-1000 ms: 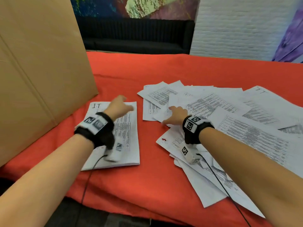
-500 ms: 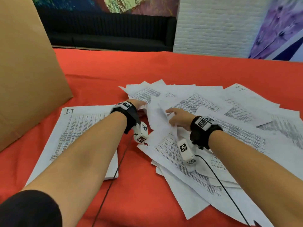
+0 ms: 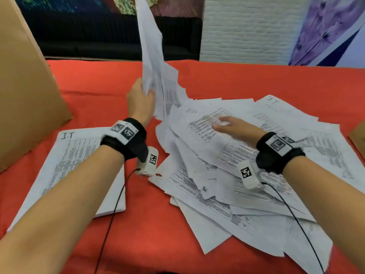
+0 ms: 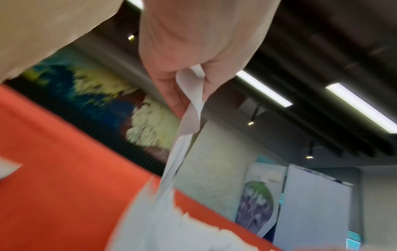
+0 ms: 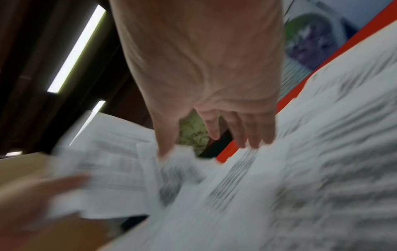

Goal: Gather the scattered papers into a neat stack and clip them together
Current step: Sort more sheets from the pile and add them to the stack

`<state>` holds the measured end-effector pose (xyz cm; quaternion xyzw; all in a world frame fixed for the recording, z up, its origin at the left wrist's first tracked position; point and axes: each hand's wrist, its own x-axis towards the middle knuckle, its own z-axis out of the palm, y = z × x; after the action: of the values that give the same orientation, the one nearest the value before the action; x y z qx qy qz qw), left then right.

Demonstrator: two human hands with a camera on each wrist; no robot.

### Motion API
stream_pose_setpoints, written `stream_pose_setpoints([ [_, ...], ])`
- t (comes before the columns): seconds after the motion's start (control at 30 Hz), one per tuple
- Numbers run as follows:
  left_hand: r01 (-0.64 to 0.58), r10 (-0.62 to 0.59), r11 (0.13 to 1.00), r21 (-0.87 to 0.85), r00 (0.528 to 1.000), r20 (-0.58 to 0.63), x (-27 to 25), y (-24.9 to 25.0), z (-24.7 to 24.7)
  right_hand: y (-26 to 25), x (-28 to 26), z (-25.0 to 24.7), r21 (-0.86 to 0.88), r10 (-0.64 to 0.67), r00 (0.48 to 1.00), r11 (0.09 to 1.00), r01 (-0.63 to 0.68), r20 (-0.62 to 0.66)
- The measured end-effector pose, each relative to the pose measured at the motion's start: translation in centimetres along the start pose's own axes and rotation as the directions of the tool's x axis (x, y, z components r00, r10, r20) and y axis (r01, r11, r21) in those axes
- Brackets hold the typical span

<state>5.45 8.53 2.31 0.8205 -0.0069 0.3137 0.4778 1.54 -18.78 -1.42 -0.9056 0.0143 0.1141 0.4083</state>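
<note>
White sheets pinched in left hand, upper centre; right hand flat, fingers straight, on pile. Best lifted slowly, pile pinned.

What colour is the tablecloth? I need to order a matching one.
Orange-red, plain, seen best in the head view: tablecloth.

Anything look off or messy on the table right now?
Yes. The loose papers sprawl at crossed angles, some overhanging the near edge of the red table. The left hand grips a crumpling bunch of sheets upright. Only the stack on the left lies squared.
</note>
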Motion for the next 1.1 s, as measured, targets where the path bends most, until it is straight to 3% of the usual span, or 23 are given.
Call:
stream_pose_setpoints([
  [0.07, -0.132, 0.122, 0.985, -0.111, 0.988, -0.090, 0.2, 3.6, -1.5, 2.2, -0.5, -2.6, -0.317, 0.077, 0.994, 0.943, -0.098, -0.078],
  [0.17, -0.209, 0.195, 0.921, -0.327, 0.978, -0.074, 0.6, 7.7, -2.7, 6.3, -1.6, -5.7, -0.492, 0.247, 0.958, 0.823, -0.286, -0.144],
  [0.2, -0.161, 0.167, 0.882, -0.443, 0.986, -0.024, 0.4, 8.3, -2.6, 7.5, -2.0, -6.2, -0.530, 0.286, 0.948, 0.787, -0.316, -0.139],
  [0.27, 0.090, 0.026, 0.780, -0.619, 0.984, 0.175, -1.0, 8.3, -1.5, 9.2, -2.9, -6.5, -0.550, 0.298, 0.945, 0.770, -0.323, -0.136],
  [0.37, 0.470, -0.293, 0.723, -0.506, 0.872, 0.392, -5.3, 6.1, 1.8, 11.2, -3.2, -6.8, -0.473, 0.156, 0.946, 0.835, -0.280, -0.284],
  [0.5, 0.647, -0.428, 0.687, -0.332, 0.729, 0.534, -10.2, 2.2, 5.4, 12.6, -4.1, -9.7, -0.128, 0.171, 0.835, 0.953, -0.275, -0.523],
  [0.6, 0.738, -0.518, 0.652, -0.174, 0.601, 0.608, -12.6, 1.0, 6.1, 13.0, -5.3, -12.0, 0.111, 0.268, 0.775, 0.962, -0.250, -0.573],
  [0.7, 0.722, -0.538, 0.691, -0.027, 0.539, 0.648, -13.5, 0.3, 6.9, 12.3, -5.7, -11.5, 0.119, 0.249, 0.820, 0.968, -0.219, -0.515],
  [0.8, 0.717, -0.533, 0.696, -0.028, 0.542, 0.650, -13.9, 0.9, 7.1, 11.1, -5.7, -8.9, 0.275, 0.244, 0.887, 0.951, -0.139, -0.393],
  [0.93, 0.708, -0.500, 0.702, -0.076, 0.565, 0.656, -14.1, 1.2, 7.2, 10.2, -4.4, -6.4, 0.574, 0.234, 0.957, 0.813, -0.096, -0.172],
  [1.1, 0.730, -0.384, 0.655, -0.194, 0.543, 0.747, -14.0, 0.7, 6.9, 8.6, -3.2, -5.0, 0.549, 0.044, 0.999, 0.835, -0.044, 0.014],
])
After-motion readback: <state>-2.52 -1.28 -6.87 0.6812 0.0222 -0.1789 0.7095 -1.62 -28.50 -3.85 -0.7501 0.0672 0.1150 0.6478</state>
